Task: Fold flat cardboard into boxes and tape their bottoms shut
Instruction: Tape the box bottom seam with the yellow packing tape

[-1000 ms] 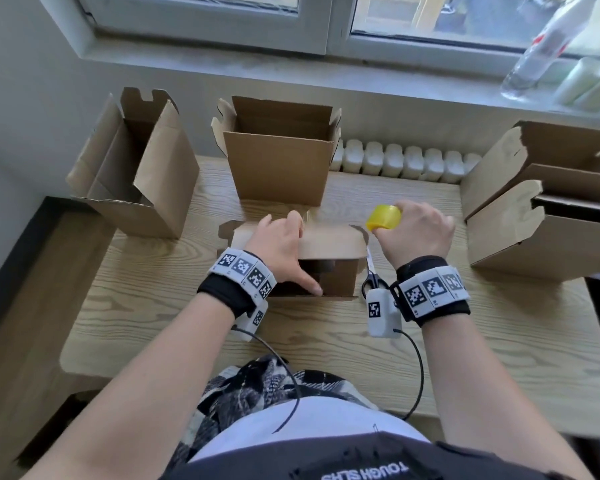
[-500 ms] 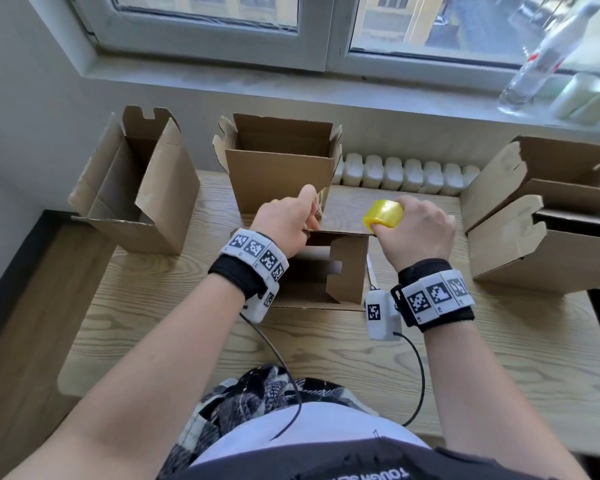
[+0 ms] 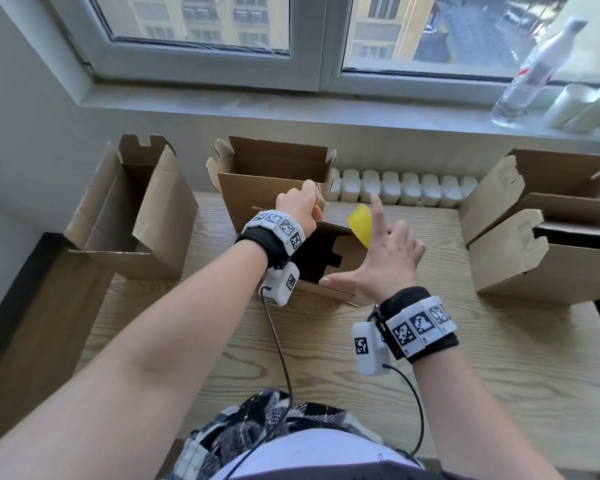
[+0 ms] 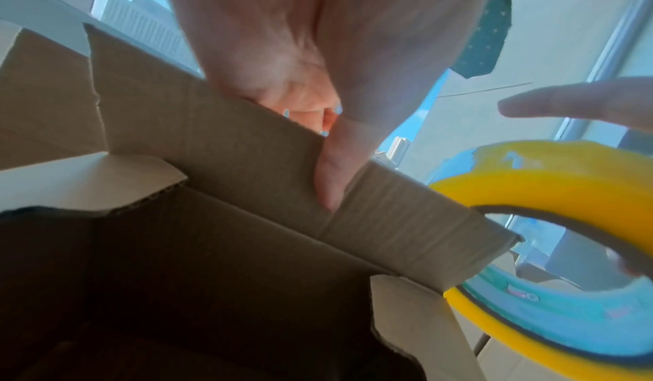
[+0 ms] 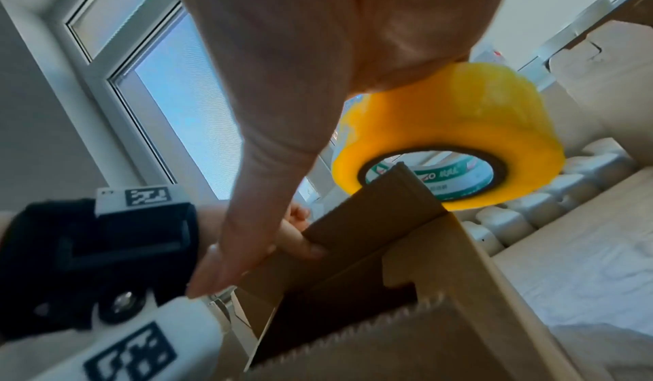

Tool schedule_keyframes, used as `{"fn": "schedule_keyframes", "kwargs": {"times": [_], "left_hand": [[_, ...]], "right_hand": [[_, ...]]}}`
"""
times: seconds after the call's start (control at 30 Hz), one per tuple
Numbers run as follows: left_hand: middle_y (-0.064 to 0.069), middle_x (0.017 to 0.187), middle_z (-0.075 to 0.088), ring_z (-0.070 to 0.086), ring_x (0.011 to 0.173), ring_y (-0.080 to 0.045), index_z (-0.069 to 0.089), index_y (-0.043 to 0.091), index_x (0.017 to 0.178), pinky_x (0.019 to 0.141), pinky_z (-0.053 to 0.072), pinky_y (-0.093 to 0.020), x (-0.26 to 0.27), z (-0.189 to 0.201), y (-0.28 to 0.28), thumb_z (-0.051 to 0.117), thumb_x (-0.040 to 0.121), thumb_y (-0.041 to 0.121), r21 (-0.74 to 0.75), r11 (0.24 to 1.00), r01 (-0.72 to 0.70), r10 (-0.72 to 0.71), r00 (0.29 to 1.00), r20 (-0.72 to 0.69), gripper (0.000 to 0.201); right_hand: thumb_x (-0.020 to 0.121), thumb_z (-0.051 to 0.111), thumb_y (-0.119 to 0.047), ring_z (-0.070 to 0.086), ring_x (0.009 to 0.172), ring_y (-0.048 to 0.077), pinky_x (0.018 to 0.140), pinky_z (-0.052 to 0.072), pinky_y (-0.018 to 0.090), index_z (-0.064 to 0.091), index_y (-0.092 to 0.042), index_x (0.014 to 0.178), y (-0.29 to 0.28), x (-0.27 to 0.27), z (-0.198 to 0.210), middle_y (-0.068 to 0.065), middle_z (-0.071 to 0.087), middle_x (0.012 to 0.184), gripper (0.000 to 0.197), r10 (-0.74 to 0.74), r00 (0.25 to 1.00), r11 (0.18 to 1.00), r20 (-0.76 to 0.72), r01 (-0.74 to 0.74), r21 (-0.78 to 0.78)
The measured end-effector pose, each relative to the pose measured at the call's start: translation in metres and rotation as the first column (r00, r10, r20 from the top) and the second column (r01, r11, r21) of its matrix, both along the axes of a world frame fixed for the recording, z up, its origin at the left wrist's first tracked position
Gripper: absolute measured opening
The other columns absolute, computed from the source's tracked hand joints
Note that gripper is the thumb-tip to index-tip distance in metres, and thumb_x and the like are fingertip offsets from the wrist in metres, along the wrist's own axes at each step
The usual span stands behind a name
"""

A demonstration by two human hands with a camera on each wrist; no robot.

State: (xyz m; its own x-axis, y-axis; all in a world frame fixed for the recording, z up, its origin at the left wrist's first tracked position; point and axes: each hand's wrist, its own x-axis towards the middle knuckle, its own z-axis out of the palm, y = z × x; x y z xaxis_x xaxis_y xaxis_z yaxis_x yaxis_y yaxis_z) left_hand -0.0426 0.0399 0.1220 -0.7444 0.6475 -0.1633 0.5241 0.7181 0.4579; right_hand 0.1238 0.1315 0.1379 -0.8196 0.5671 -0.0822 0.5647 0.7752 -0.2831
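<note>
Left hand (image 3: 297, 206): I pinched the box's (image 3: 340, 258) far flap, keeping it upright on the table (image 3: 499, 358).
Right hand (image 3: 388, 258): fingers splayed, tape roll (image 3: 360, 221) carried beneath (grip hidden), ready for the seam.

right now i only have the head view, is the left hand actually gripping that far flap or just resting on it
observer: gripping. The left wrist view shows the left hand pinching the flap, thumb across its near face.
operator: and the tape, held or loose
observer: held, it seems. The left wrist view shows a finger of the right hand inside its core.
operator: any print on it
observer: yes, the right wrist view shows green and white print inside the core.
</note>
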Motion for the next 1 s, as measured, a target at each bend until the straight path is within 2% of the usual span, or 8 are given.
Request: {"fn": "schedule_keyframes", "kwargs": {"times": [0.23,0.43,0.5,0.63,0.7,0.8,0.87,1.0], "left_hand": [[0.012,0.090,0.070,0.062,0.098,-0.018,0.041,0.021,0.096,0.094,0.048,-0.041,-0.020,0.008,0.001,0.080,0.079,0.021,0.011,1.000,-0.001,-0.002,0.981,0.196,0.043],[0.009,0.129,0.054,0.045,0.127,-0.022,0.037,0.026,0.109,0.107,0.040,-0.048,-0.021,0.023,-0.030,0.084,0.066,0.050,-0.120,0.975,0.189,-0.143,0.938,0.315,0.068],[0.007,0.123,0.048,0.037,0.130,-0.028,0.032,0.027,0.111,0.109,0.036,-0.051,-0.013,0.013,-0.038,0.085,0.067,0.047,-0.170,0.958,0.229,-0.184,0.952,0.246,0.071],[0.008,0.123,0.060,0.056,0.108,-0.018,0.031,0.028,0.100,0.089,0.054,-0.043,-0.007,-0.018,-0.049,0.083,0.071,0.015,0.007,0.990,0.143,-0.140,0.964,0.228,0.061],[0.008,0.117,0.064,0.060,0.102,-0.015,0.032,0.029,0.095,0.084,0.056,-0.038,-0.003,-0.027,-0.050,0.084,0.069,0.011,0.076,0.994,0.076,-0.092,0.968,0.233,0.061],[0.006,0.108,0.066,0.062,0.096,-0.009,0.033,0.025,0.093,0.075,0.051,-0.024,0.003,-0.039,-0.049,0.089,0.066,0.010,0.155,0.988,-0.009,-0.027,0.972,0.232,0.063],[0.006,0.101,0.064,0.064,0.096,-0.010,0.037,0.021,0.095,0.080,0.055,-0.026,0.005,-0.046,-0.048,0.091,0.064,0.011,0.194,0.979,-0.064,0.018,0.974,0.227,0.063],[0.007,0.101,0.056,0.053,0.099,-0.017,0.043,0.024,0.098,0.087,0.048,-0.032,0.006,-0.055,-0.042,0.092,0.062,0.027,0.147,0.977,-0.156,0.148,0.987,0.065,0.061]], "right_hand": [[0.038,0.080,-0.077,0.034,0.103,0.025,0.095,0.028,0.041,-0.016,-0.041,0.149,0.006,-0.011,-0.017,0.009,0.030,0.112,0.151,-0.031,0.999,0.999,0.032,0.030,0.032],[0.046,0.083,-0.068,0.037,0.106,0.028,0.092,0.029,0.042,-0.012,-0.038,0.150,0.017,-0.028,-0.031,0.013,0.034,0.116,0.144,-0.071,0.996,0.995,0.045,0.067,0.069],[0.047,0.082,-0.066,0.038,0.105,0.029,0.091,0.029,0.042,-0.010,-0.037,0.150,0.018,-0.031,-0.034,0.013,0.034,0.115,0.141,-0.068,0.997,0.995,0.030,0.066,0.074],[0.045,0.077,-0.077,0.038,0.103,0.027,0.090,0.028,0.041,-0.004,-0.035,0.151,0.020,-0.033,-0.034,0.010,0.034,0.112,0.140,-0.078,0.997,0.996,-0.003,0.078,0.054],[0.045,0.068,-0.088,0.039,0.101,0.027,0.089,0.028,0.042,0.003,-0.033,0.151,0.024,-0.032,-0.030,0.009,0.035,0.110,0.136,-0.086,0.996,0.995,-0.022,0.087,0.058],[0.062,0.041,-0.093,0.045,0.100,0.029,0.087,0.027,0.042,0.028,-0.022,0.147,0.029,-0.028,-0.020,0.012,0.046,0.109,0.111,-0.089,0.994,0.985,-0.068,0.098,0.139],[0.076,0.028,-0.085,0.049,0.093,0.028,0.083,0.027,0.041,0.046,-0.018,0.133,0.032,-0.027,-0.013,0.012,0.053,0.102,0.090,-0.091,0.988,0.970,-0.126,0.117,0.214],[0.086,0.051,-0.068,0.054,0.083,0.029,0.079,0.026,0.040,0.062,-0.016,0.101,0.035,-0.028,-0.005,0.009,0.060,0.088,0.055,-0.045,0.965,0.958,-0.260,0.116,0.263]]}}
